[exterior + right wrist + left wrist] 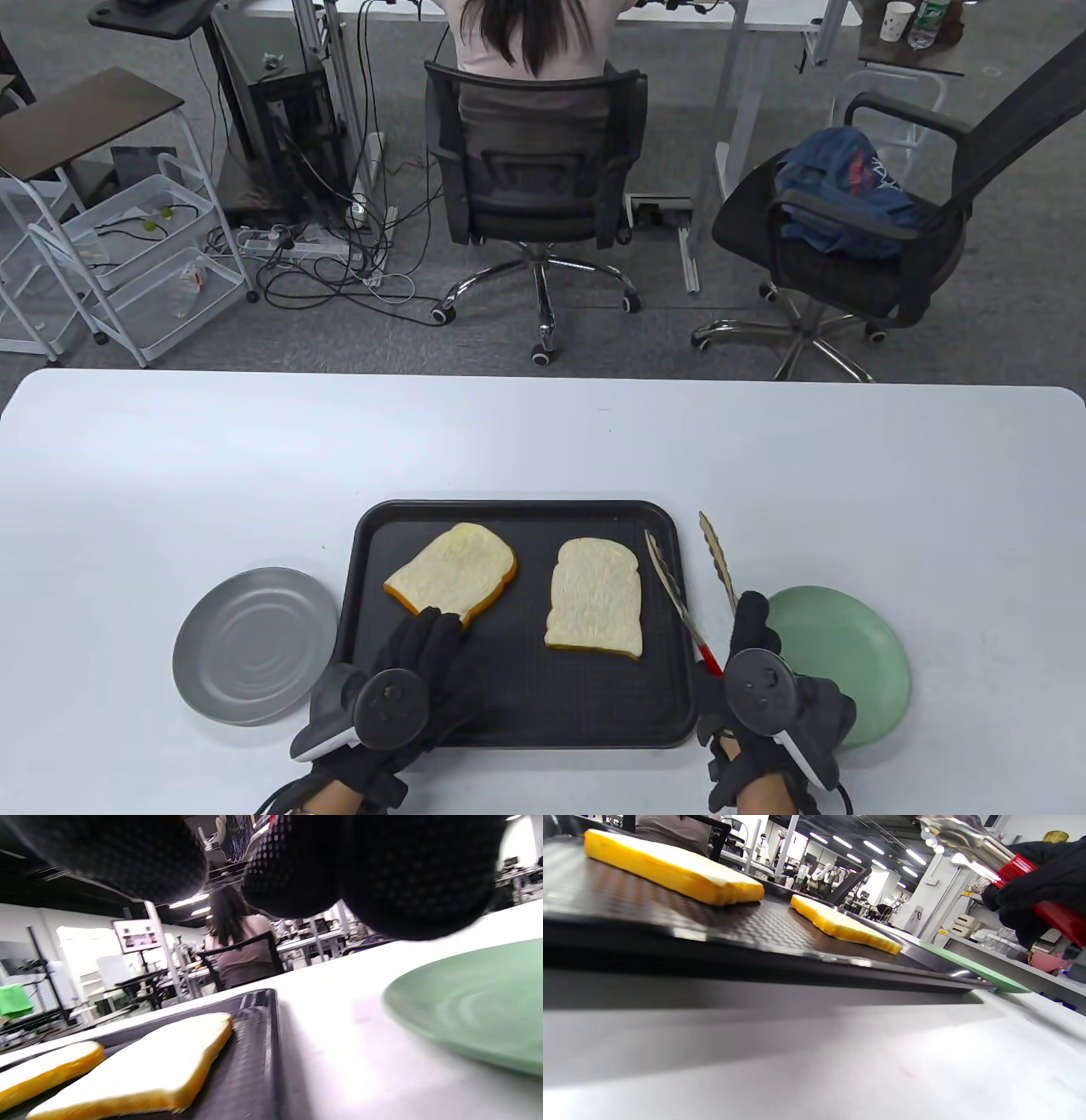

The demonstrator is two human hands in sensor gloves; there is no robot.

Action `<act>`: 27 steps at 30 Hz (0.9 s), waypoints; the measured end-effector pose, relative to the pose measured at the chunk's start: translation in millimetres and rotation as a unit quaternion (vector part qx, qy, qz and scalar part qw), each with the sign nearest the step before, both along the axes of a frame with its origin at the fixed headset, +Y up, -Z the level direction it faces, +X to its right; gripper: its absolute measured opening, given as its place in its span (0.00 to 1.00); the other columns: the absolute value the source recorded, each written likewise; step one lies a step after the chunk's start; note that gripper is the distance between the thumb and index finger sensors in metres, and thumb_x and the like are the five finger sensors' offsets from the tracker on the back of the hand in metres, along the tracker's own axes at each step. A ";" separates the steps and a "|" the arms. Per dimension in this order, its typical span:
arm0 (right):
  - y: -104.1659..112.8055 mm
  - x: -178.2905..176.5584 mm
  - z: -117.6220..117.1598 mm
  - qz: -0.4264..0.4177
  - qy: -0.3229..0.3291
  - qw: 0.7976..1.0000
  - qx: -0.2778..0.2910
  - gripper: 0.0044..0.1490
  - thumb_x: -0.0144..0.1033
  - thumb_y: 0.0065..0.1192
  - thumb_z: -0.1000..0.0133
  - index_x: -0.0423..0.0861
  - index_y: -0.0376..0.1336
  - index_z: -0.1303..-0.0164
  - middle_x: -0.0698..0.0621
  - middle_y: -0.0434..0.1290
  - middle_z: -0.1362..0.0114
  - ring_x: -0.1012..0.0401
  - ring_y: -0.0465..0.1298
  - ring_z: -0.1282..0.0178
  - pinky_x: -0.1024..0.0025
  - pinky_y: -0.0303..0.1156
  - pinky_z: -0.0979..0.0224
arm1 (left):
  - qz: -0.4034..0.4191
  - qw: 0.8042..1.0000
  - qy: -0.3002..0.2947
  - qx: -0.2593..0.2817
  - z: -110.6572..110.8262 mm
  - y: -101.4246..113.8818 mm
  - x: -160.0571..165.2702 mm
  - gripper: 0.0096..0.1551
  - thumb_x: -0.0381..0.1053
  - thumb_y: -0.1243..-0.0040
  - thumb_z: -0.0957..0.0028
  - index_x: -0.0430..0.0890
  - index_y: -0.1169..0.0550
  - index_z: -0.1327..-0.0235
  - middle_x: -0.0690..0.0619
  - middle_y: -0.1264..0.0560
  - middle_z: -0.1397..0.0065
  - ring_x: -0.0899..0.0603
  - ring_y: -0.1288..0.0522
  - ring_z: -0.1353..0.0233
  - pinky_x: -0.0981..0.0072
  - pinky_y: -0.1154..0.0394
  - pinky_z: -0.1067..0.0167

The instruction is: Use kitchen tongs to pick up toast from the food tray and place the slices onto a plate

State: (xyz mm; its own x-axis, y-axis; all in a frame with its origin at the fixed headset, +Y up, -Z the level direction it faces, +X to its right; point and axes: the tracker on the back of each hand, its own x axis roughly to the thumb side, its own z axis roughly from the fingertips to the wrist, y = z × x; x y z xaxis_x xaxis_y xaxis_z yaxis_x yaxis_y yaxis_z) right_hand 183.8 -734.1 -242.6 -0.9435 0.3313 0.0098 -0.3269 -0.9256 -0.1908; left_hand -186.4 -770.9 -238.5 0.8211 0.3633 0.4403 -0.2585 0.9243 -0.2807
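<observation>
Two toast slices lie on the black food tray (424, 730): one slice (454, 573) at the left, the other slice (594, 596) at the middle. My right hand (751, 649) grips the red handle of the metal tongs (683, 586), whose two arms spread apart over the tray's right edge. My left hand (428, 654) rests flat on the tray, fingertips at the left slice's near edge. A grey plate (254, 645) sits left of the tray and a green plate (848, 654) right of it. The left wrist view shows both slices (670, 866) (840, 925) and the tongs' handle (1048, 906).
The white table (543, 441) stretches far behind the tray. Beyond its far edge stand two office chairs (534, 178), one with a person seated facing away, plus a wire cart (127, 255) and floor cables.
</observation>
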 end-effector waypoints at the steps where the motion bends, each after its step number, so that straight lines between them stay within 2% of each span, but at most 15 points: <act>1: -0.5 -5.4 -0.1 0.001 0.011 1.000 -0.004 0.65 0.49 0.74 0.61 0.30 0.42 0.29 0.31 0.68 0.40 0.56 0.80 0.65 0.59 0.82 0.66 | 0.000 1.000 0.001 0.000 -0.2 -0.1 -0.2 0.55 0.67 0.64 0.25 0.31 0.63 0.08 0.23 0.62 0.10 0.17 0.55 0.16 0.25 0.48 0.22; 8: -3.4 -32.2 0.8 0.011 0.065 0.998 -0.019 0.66 0.50 0.74 0.61 0.30 0.41 0.29 0.31 0.67 0.40 0.56 0.80 0.65 0.59 0.82 0.66 | -0.009 1.000 0.009 0.001 -1.1 -0.5 -2.6 0.55 0.67 0.64 0.25 0.31 0.63 0.08 0.23 0.62 0.10 0.16 0.55 0.16 0.25 0.47 0.22; 15: -5.0 -35.9 0.9 -0.003 0.084 0.996 -0.029 0.66 0.50 0.73 0.61 0.30 0.41 0.29 0.31 0.67 0.40 0.56 0.80 0.64 0.58 0.82 0.66 | -0.016 1.000 0.023 0.014 -2.5 3.2 -5.0 0.55 0.67 0.64 0.25 0.31 0.63 0.08 0.23 0.62 0.10 0.16 0.55 0.16 0.25 0.47 0.22; 24: -6.8 -37.5 0.3 -0.015 0.097 0.994 -0.039 0.66 0.50 0.73 0.61 0.29 0.41 0.29 0.30 0.67 0.40 0.55 0.80 0.64 0.58 0.81 0.65 | 0.009 0.997 0.059 0.049 -11.9 31.9 -20.3 0.54 0.67 0.64 0.25 0.32 0.63 0.08 0.24 0.62 0.10 0.17 0.55 0.16 0.25 0.47 0.22; 27: -7.5 -35.4 -0.4 -0.017 0.093 0.995 -0.034 0.66 0.50 0.73 0.61 0.29 0.41 0.29 0.30 0.66 0.40 0.55 0.80 0.64 0.58 0.81 0.65 | -0.018 0.995 0.069 0.068 -13.8 38.2 -33.3 0.54 0.67 0.63 0.25 0.31 0.62 0.08 0.24 0.61 0.10 0.17 0.55 0.16 0.25 0.47 0.22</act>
State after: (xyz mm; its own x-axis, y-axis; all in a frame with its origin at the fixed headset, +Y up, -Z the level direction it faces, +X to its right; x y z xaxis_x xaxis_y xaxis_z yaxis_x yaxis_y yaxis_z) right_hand 148.4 -741.6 -243.0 -0.9154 0.3697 0.1592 -0.3830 -0.9217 -0.0617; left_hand -219.7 -732.7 -252.3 0.8884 0.2784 0.3651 -0.2530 0.9604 -0.1169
